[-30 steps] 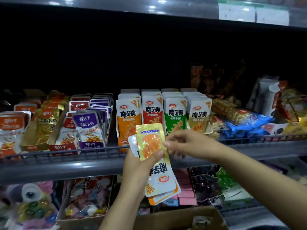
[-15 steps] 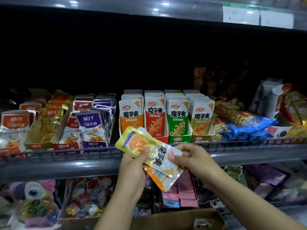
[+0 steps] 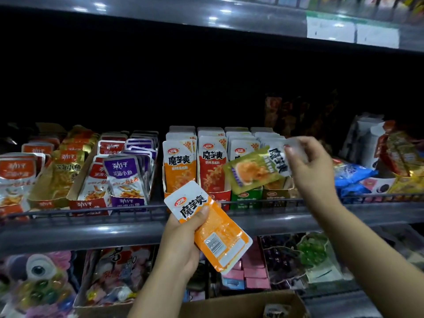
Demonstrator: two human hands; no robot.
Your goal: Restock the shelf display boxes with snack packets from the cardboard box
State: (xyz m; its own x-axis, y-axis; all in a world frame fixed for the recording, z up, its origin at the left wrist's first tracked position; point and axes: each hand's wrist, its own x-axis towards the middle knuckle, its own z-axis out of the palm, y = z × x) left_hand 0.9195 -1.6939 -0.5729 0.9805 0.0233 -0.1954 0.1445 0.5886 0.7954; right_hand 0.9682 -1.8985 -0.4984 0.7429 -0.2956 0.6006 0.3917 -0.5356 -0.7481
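The right hand point(image 3: 314, 171) pinches a yellow-green foil snack packet point(image 3: 257, 171) by its white top; the left hand point(image 3: 183, 239) grips orange packets point(image 3: 213, 228), thumb across the front.

The orange-and-white foil snack packet point(image 3: 206, 226) reads 魔芋爽 under a red 卫龙 oval; the upright white-topped shelf packets point(image 3: 180, 166) repeat both, with 20% corners; the purple fish-snack pouch point(image 3: 125, 177) says 劲仔 深海小鱼.

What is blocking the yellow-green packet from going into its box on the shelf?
Nothing visible. The right hand holds the yellow-green packet by its white end, tilted, in front of the olive display box. That box's row already stands full of packets; only open air lies between.
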